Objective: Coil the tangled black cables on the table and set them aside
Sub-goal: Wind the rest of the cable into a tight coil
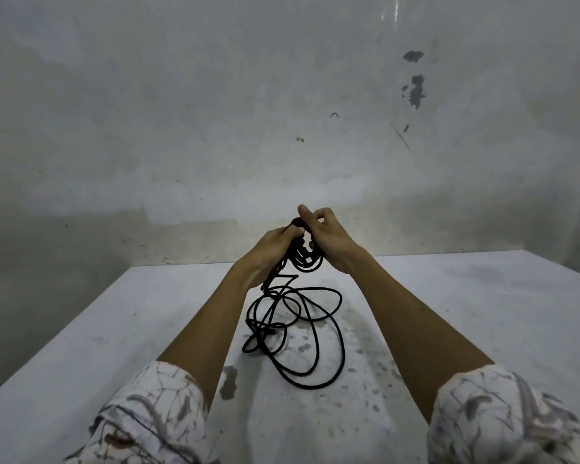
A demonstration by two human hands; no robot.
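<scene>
While raised above the far half of the desk, both hands meet at a small black coil. Left hand: fingers curled over the top of the bundle, tips buried in the black strands and hard to separate from them. Right hand: fingers folded round the coil's right side, index finger sticking up and forward past the knuckles; the palm side turned away, so the exact grip cannot be made out. Coil itself mostly masked by the two hands, only its lower loops showing between the wrists; number of turns unreadable.

Below the hands, cable hanging from the left palm in a kinked run, then spreading into loose, overlapping loops on the desk between the forearms. Knotted crossing at the loops' left side, too dense to trace. Whether one cable or several, impossible to tell; no plug or end visible.

Patterned sleeves cut off by the bottom edge. Desk white, stained with grey flecks; right and left edges running out of view. Behind it, a scuffed pale wall with chipped dark patches.
</scene>
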